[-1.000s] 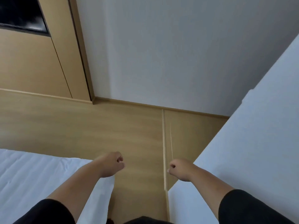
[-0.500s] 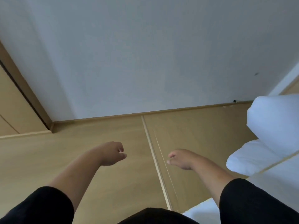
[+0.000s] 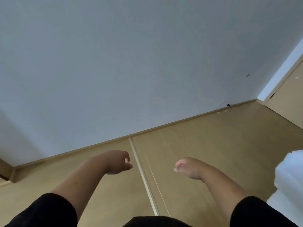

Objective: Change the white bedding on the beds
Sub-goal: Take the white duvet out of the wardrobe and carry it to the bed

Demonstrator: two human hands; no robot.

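Left hand [image 3: 117,162] and right hand [image 3: 188,167] are hanging out front, fingers loosely curled, gripping nothing; the bedding [image 3: 290,181] is sitting well off to the right, barely peeking into view; the risk I'm seeing is a blind reach sideways, fingers snagging a loose fold and dragging it onto the floor [image 3: 213,145].

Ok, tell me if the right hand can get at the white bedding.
Probably yes: the right hand holds nothing, and nothing lies between it and the white bedding at the right edge.
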